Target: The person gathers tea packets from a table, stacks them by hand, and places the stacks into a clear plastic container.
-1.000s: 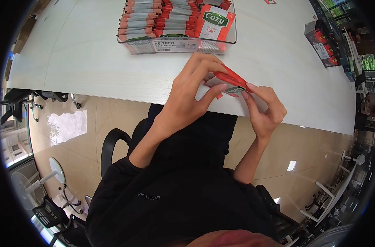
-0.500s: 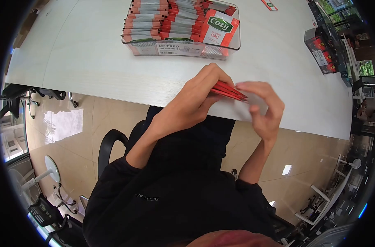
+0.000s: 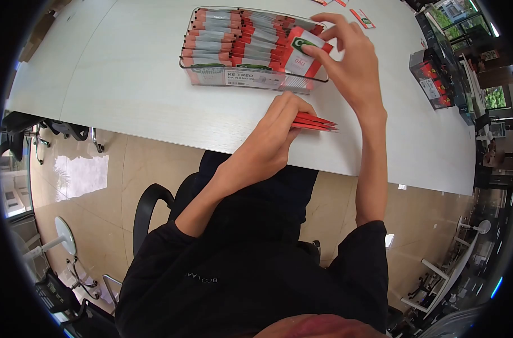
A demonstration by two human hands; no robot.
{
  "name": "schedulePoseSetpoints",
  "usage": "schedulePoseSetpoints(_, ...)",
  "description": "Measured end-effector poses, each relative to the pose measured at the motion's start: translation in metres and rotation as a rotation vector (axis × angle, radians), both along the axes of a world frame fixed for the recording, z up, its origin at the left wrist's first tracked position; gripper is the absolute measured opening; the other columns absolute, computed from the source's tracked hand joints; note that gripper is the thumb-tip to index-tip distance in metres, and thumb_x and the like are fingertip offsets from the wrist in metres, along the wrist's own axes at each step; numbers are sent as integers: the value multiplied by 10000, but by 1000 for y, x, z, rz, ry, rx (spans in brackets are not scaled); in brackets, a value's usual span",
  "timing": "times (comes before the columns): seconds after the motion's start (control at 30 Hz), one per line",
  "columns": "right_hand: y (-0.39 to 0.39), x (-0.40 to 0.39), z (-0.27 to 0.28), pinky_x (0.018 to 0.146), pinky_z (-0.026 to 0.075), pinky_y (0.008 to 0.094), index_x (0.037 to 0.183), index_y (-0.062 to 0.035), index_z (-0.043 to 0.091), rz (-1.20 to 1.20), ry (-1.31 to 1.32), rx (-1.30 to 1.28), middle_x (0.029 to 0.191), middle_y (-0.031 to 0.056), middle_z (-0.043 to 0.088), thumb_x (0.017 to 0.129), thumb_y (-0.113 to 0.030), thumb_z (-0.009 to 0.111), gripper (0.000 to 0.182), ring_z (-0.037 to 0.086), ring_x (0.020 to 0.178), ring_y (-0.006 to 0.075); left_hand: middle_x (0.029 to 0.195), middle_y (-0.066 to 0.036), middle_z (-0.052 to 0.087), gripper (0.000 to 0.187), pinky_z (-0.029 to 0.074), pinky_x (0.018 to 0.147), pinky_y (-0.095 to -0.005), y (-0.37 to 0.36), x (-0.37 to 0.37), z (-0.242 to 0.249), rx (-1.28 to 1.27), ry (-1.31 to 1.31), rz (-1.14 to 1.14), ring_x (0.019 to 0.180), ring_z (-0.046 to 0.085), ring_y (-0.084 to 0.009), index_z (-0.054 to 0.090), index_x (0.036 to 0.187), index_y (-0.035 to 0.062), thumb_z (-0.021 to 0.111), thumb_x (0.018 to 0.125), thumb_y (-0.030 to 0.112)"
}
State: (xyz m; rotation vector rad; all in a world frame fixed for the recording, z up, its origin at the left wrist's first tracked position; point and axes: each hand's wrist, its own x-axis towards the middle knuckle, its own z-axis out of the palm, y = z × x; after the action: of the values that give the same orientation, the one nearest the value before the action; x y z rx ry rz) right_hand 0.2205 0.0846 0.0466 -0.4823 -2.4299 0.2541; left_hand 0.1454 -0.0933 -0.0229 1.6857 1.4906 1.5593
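My left hand (image 3: 270,135) is closed around a small stack of red tea sachets (image 3: 314,122), their edges pointing right, just above the front of the table. My right hand (image 3: 349,65) reaches to the right end of a clear plastic bin (image 3: 253,80). Its thumb lies on the front of a red and white Cozy tea sachet (image 3: 297,63), and its fingers curl behind the top corner. This sachet leans against the others in the bin. Rows of packed sachets (image 3: 214,42) fill the middle and left of the bin.
A loose sachet (image 3: 362,18) lies at the back of the white table (image 3: 127,73), with parts of others beside it. A dark box with red packs (image 3: 431,79) stands at the right edge. Below the table is a black chair armrest (image 3: 149,208).
My right hand has moved from beside the held stack up to the front sachet in the bin. My left hand still holds its stack. The view has shifted slightly.
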Motion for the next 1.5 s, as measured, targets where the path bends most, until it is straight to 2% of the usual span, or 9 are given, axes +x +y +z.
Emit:
schedulePoseSetpoints(0.23, -35, 76, -6, 780, 493, 288, 1045, 3, 677, -110, 377, -453, 919, 46, 691, 878, -36, 744, 183, 623, 845, 127, 1175, -165, 524, 402, 434, 992, -361, -3, 1, -5, -36, -53, 7, 1097, 569, -296, 420, 1251, -21, 537, 889, -151)
schedulePoseSetpoints(0.33, -56, 103, -25, 858, 506, 297, 1048, 12, 664, -168, 287, -541, 943, 57, 691, 878, 1, 731, 183, 641, 865, 142, 1197, -172, 518, 461, 430, 1007, -350, -4, 5, -9, -55, -239, -18, 1126, 566, -257, 334, 1320, -13, 530, 923, -138)
schedulePoseSetpoints(0.5, -70, 111, -39, 904, 511, 315, 1053, 17, 647, -143, 244, -643, 918, 64, 691, 913, -19, 698, 153, 657, 896, 145, 1245, -189, 499, 605, 443, 1005, -366, -1, 6, -14, -9, -132, 66, 1159, 563, -264, 248, 1429, -11, 555, 922, -130)
schedulePoseSetpoints(0.63, -62, 109, -43, 866, 528, 337, 1093, 19, 652, -85, 104, -535, 958, 119, 714, 899, 32, 649, 194, 679, 898, 220, 1306, -202, 481, 647, 456, 987, -382, 1, 11, -5, 57, 148, 258, 1170, 570, -321, 326, 1454, -4, 608, 884, -121)
schedulePoseSetpoints(0.77, -63, 104, -35, 842, 531, 362, 1137, 4, 674, 62, -53, -451, 1013, 155, 720, 830, 132, 568, 349, 672, 934, 286, 1279, -200, 515, 543, 462, 972, -388, -2, 9, -3, 43, 136, 170, 1139, 581, -364, 446, 1365, -5, 635, 865, -103)
schedulePoseSetpoints(1.0, -36, 88, 6, 793, 518, 328, 1149, -10, 689, 148, -48, -394, 1033, 123, 729, 883, 86, 519, 330, 671, 907, 244, 1131, -182, 597, 373, 488, 917, -390, -5, 11, -1, 1, -37, 175, 1046, 620, -365, 503, 1232, -17, 632, 887, -75)
schedulePoseSetpoints(1.17, -15, 38, 26, 699, 507, 311, 1126, -9, 704, 189, -137, -380, 991, 128, 739, 949, -64, 593, 216, 651, 742, 184, 1108, -211, 520, 372, 456, 864, -449, -2, 7, -2, 27, 18, 121, 1026, 537, -416, 483, 1205, -48, 589, 856, -122)
schedulePoseSetpoints(1.33, -11, 2, 16, 661, 502, 389, 1050, -26, 723, 95, -366, -28, 907, 152, 722, 881, -87, 664, 189, 650, 729, 293, 1081, -189, 577, 300, 497, 883, -385, 0, 6, -8, 48, 49, 232, 990, 626, -366, 514, 1171, -37, 594, 890, -107)
schedulePoseSetpoints(1.5, -7, -11, 3, 806, 492, 430, 1135, -87, 720, -19, -523, 198, 919, 131, 702, 856, -178, 716, 294, 648, 866, 330, 1089, -190, 570, 305, 499, 885, -386, 0, 6, -6, 44, 34, 219, 988, 626, -373, 500, 1174, -38, 574, 890, -123)
